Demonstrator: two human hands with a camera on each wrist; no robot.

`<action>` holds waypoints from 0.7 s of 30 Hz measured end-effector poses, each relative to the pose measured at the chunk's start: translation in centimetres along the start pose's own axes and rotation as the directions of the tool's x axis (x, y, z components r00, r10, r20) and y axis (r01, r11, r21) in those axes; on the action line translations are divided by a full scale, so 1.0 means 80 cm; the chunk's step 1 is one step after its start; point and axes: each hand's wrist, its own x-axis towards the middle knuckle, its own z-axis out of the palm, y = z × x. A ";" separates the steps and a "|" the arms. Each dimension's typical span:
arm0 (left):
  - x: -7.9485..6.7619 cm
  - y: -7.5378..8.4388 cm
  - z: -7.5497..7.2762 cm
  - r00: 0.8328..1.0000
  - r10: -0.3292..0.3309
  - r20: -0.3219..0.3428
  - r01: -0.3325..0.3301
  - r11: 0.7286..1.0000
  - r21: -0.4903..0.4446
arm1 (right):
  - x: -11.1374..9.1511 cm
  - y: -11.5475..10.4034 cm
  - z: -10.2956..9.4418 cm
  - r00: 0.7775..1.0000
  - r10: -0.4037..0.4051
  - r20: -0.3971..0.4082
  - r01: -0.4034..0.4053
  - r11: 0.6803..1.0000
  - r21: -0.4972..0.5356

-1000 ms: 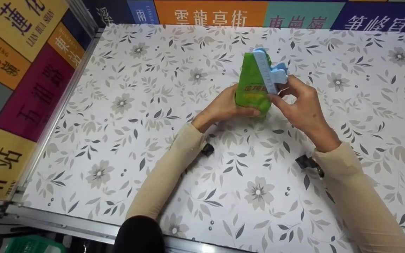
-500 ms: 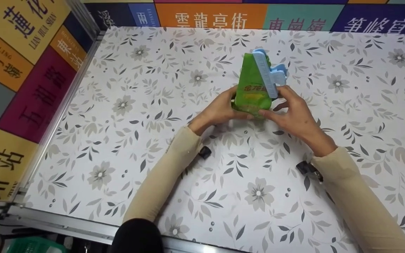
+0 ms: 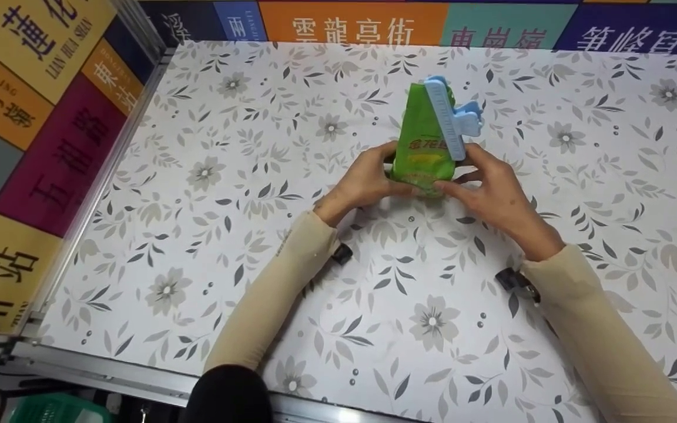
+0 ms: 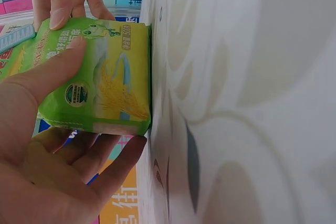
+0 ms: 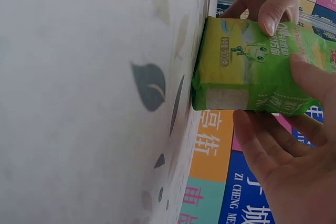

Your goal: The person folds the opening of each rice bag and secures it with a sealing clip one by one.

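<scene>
A green food bag stands upright on the flowered tabletop, its folded top slanting. Both wrist views show grain ears or a frog printed on its face. Clamped along the bag's slanted right edge is a light blue bag clip with ruler marks. My left hand holds the lower left side, thumb across the front face. On the lower right side my right hand grips the bag, its thumb in front, just below the clip. The bag's base touches the table in both wrist views. Its far side is hidden in the head view.
The tabletop has a grey leaf and flower pattern. Coloured panels with lettering stand along the back and left side. A green basket is below the table's front left edge.
My right hand has left the clip's lower end and moved down onto the bag's lower right side. The left hand stays on the bag with its thumb slightly shifted.
</scene>
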 end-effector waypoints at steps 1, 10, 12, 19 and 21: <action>0.000 0.000 0.000 1.000 0.000 -0.002 0.000 1.000 -0.001 | 0.000 0.000 0.000 1.000 -0.001 0.000 0.001 1.000 -0.002; -0.004 0.000 0.002 0.999 0.027 0.019 -0.027 1.000 0.010 | -0.002 -0.001 -0.001 1.000 -0.006 0.016 0.006 1.000 -0.010; -0.006 0.001 0.001 0.999 0.029 0.025 -0.030 0.999 0.021 | -0.002 -0.001 -0.002 1.000 0.003 0.023 -0.002 1.000 -0.017; -0.019 -0.001 -0.009 0.999 0.016 0.045 -0.023 0.990 0.137 | -0.006 0.001 -0.012 0.996 0.074 0.043 -0.072 0.997 -0.041; -0.024 -0.002 -0.011 0.999 0.009 0.045 -0.018 0.982 0.187 | -0.008 0.002 -0.016 0.996 0.081 0.046 -0.078 0.994 -0.071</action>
